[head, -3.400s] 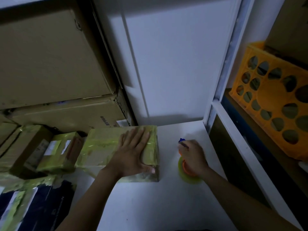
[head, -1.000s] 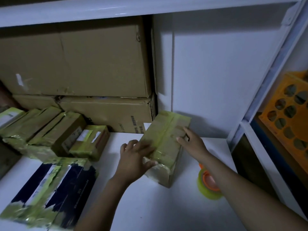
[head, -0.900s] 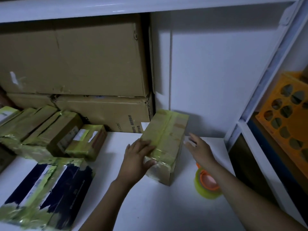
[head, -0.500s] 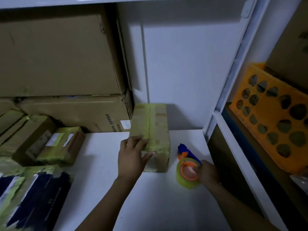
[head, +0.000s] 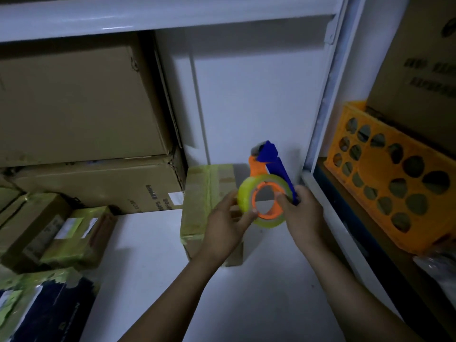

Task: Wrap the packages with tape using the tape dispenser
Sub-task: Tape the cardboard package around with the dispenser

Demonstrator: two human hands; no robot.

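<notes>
Left hand (head: 228, 224) pinches the roll (head: 246, 196) at its nine o'clock rim, in front of the package (head: 204, 191) lying on the shelf (head: 148, 243). Right hand (head: 302, 213) is clamped on the dispenser (head: 270, 161) at three o'clock, thumb in the core, blade at twelve. Probably light, stiff plastic with slick tape, so the core and handle look safest to hold. Both forearms rise from six o'clock, wrists turned inward.

White shelf (head: 153, 280), white back panel (head: 246, 95), stacked cardboard cartons (head: 74, 107), orange crate (head: 385, 183) right, seemingly dim light
</notes>
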